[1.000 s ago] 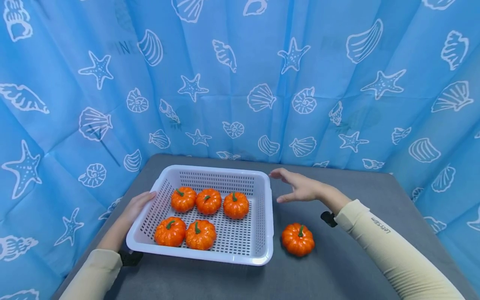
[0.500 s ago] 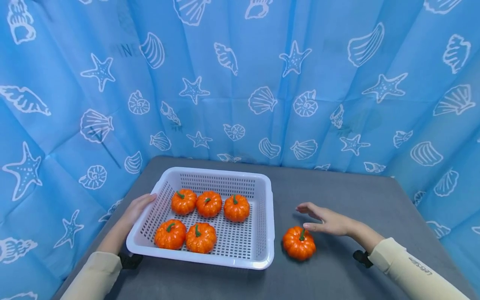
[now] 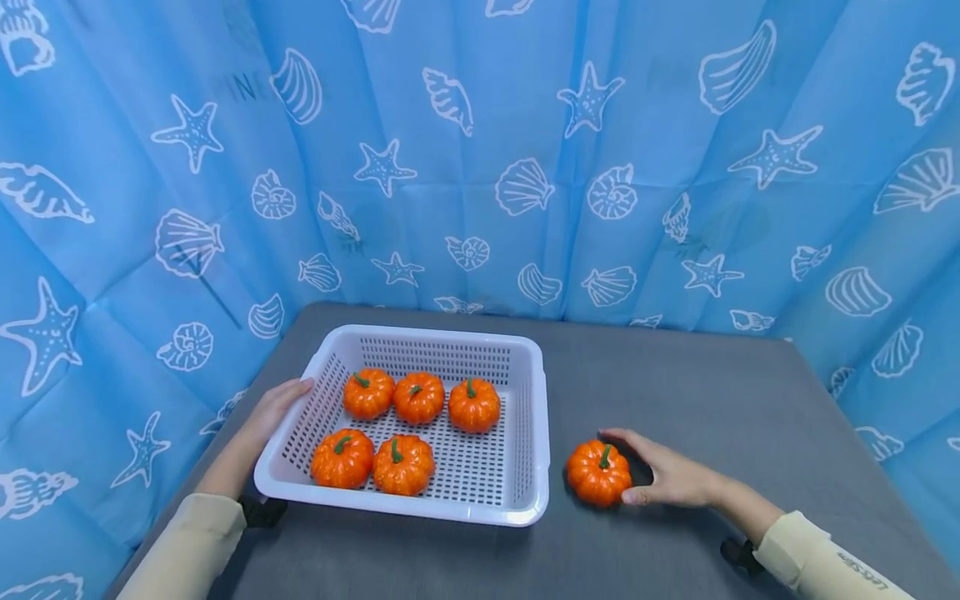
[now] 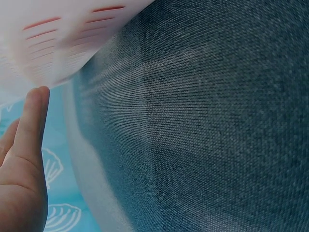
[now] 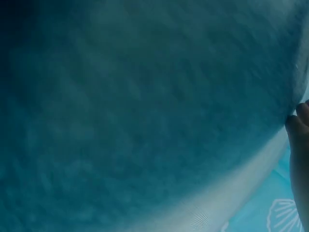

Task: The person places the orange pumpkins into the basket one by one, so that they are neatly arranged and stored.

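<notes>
An orange mini pumpkin [image 3: 598,473] with a green stem sits on the grey table, right of a white plastic basket [image 3: 537,433]. My right hand [image 3: 671,475] is at its right side, fingers behind and thumb at its near right; a gap shows before the palm. Whether it presses on the pumpkin I cannot tell. My left hand [image 3: 272,410] touches the basket's left rim; in the left wrist view its straight fingers [image 4: 32,118] meet the slotted wall. Inside the basket lie several more pumpkins [image 3: 472,406]. The right wrist view shows only part of the right hand [image 5: 300,150].
The grey cloth-covered table [image 3: 697,383] runs behind and to the right of the basket. A blue curtain [image 3: 465,208] with white shells and starfish hangs along its back and sides.
My right hand has moved from beside the basket's far right corner, right and toward me, down to the loose pumpkin. My left hand, the basket and the pumpkins have stayed in place.
</notes>
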A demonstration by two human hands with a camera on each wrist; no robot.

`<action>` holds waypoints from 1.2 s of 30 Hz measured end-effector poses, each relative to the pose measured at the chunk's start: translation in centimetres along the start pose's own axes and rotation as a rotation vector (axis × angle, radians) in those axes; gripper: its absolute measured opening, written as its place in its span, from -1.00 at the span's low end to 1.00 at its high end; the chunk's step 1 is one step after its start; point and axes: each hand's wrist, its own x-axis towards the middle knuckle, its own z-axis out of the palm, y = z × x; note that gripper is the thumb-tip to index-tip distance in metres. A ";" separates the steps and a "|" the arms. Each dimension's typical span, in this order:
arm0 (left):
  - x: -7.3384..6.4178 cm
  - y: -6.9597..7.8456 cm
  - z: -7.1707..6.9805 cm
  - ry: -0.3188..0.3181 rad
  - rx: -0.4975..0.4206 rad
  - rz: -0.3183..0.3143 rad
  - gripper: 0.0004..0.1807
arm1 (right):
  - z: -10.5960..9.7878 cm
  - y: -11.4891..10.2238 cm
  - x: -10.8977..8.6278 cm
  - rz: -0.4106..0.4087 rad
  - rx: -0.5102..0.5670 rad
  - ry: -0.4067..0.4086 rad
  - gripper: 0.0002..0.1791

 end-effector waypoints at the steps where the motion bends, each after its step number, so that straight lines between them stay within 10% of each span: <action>1: 0.0 0.0 0.0 0.003 0.000 0.000 -0.29 | 0.1 0.0 0.0 0.000 -0.008 0.003 -0.13; 14: 0.4 0.0 -0.4 0.029 0.018 0.020 -0.28 | 0.8 0.0 0.9 -0.067 0.047 -0.041 0.08; 36: 0.3 -0.1 -0.3 0.011 -0.008 0.017 -0.28 | 1.5 -0.2 1.1 -0.034 0.083 0.029 -0.12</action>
